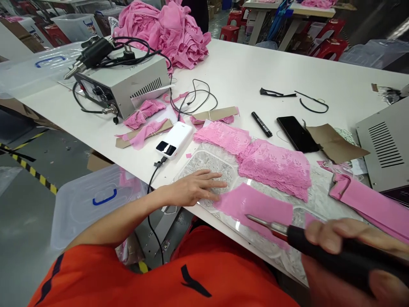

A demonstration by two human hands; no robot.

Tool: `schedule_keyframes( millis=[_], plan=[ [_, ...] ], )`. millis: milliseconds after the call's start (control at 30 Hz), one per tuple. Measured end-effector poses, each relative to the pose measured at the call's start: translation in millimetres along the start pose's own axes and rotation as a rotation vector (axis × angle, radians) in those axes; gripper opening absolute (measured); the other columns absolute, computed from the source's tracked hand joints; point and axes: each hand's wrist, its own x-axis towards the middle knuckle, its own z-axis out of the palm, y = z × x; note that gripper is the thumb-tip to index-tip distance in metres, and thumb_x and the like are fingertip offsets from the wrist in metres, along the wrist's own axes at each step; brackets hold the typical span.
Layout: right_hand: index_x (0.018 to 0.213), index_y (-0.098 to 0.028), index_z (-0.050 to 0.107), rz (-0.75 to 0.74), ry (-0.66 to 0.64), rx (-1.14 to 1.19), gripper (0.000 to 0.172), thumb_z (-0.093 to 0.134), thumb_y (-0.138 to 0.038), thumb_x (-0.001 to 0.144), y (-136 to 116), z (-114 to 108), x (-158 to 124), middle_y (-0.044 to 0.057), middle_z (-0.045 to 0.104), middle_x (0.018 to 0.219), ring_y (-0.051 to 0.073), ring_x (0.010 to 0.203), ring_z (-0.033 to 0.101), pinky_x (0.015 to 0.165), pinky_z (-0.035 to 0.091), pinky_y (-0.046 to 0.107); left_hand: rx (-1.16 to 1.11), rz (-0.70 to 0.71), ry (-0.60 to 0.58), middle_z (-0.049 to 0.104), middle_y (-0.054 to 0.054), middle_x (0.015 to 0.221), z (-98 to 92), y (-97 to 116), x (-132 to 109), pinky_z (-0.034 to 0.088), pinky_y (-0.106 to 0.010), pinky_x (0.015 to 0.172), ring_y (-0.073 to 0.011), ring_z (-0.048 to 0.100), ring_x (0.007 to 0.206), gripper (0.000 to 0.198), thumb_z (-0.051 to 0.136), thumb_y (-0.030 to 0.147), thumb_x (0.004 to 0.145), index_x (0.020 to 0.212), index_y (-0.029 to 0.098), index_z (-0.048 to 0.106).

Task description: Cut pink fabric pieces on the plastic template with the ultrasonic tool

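My left hand [194, 187] lies flat with fingers spread, its fingertips at the left end of a flat pink fabric piece [265, 204]. That piece rests on a clear plastic sheet or lid [207, 164] with a patterned surface. In my right hand [332, 238] is a black-handled tool [306, 243] with a slim, pointed metal tip. The tip is over the pink piece; whether it touches cannot be made out. Stacked pink lace pieces [275, 164] lie just beyond. A folded pink fabric strip [367, 200] is to the right.
A grey box with vents [137, 81] carries another black-handled tool [92, 55]. A white power bank [175, 140], a marker [262, 124] and a phone [297, 133] lie on the table. A pink fabric heap [166, 32] is behind. A lidded plastic bin [96, 204] stands below left.
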Motion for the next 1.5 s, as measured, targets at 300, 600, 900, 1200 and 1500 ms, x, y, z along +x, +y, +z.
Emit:
schedule_keyframes(
  millis=[300, 600, 900, 1200, 1500],
  plan=[
    [0.092, -0.020, 0.062, -0.004, -0.241, 0.113, 0.018, 0.065, -0.030, 0.078, 18.3, 69.1, -3.1, 0.000, 0.058, 0.084, 0.010, 0.059, 0.051, 0.055, 0.049, 0.030, -0.066, -0.004, -0.019, 0.044, -0.001, 0.149, 4.1, -3.9, -1.3, 0.027, -0.045, 0.118, -0.0233, 0.025, 0.146, 0.052, 0.043, -0.002, 0.080, 0.116, 0.025, 0.068],
    [0.093, -0.021, 0.063, -0.030, -0.280, 0.079, 0.018, 0.066, -0.031, 0.078, 25.8, 76.5, -5.1, 0.000, 0.058, 0.083, 0.010, 0.057, 0.048, 0.053, 0.048, 0.031, -0.028, -0.004, -0.033, 0.043, 0.000, 0.149, 1.2, -0.2, 0.1, 0.027, -0.043, 0.118, -0.0221, 0.025, 0.146, 0.049, 0.045, 0.000, 0.081, 0.116, 0.026, 0.068],
    [0.086, -0.021, 0.061, -0.049, -0.298, 0.043, 0.013, 0.065, -0.031, 0.078, 26.8, 78.4, -1.8, -0.001, 0.056, 0.078, 0.010, 0.054, 0.049, 0.049, 0.050, 0.030, 0.001, -0.012, -0.042, 0.042, 0.002, 0.150, 2.4, -0.3, 0.0, 0.027, -0.042, 0.118, -0.0207, 0.025, 0.146, 0.048, 0.046, 0.001, 0.081, 0.115, 0.028, 0.068],
    [0.087, -0.020, 0.059, -0.092, -0.184, 0.033, 0.015, 0.063, -0.030, 0.077, 20.0, 66.6, 11.0, 0.000, 0.054, 0.079, 0.010, 0.055, 0.050, 0.051, 0.048, 0.030, -0.021, 0.020, 0.060, 0.052, -0.002, 0.143, 2.0, -0.3, -2.0, 0.031, -0.043, 0.115, -0.0230, 0.033, 0.143, 0.045, 0.040, 0.002, 0.084, 0.112, 0.023, 0.068],
    [0.085, -0.021, 0.060, -0.205, 0.041, -0.020, 0.015, 0.057, -0.023, 0.070, 30.7, 42.9, 45.9, -0.001, 0.055, 0.081, 0.009, 0.056, 0.051, 0.056, 0.049, 0.031, 0.015, 0.075, 0.114, 0.059, -0.003, 0.136, 13.3, 9.6, 33.6, 0.020, -0.042, 0.120, -0.0233, 0.041, 0.138, 0.031, 0.044, 0.024, 0.099, 0.124, 0.021, 0.061]
  ],
)
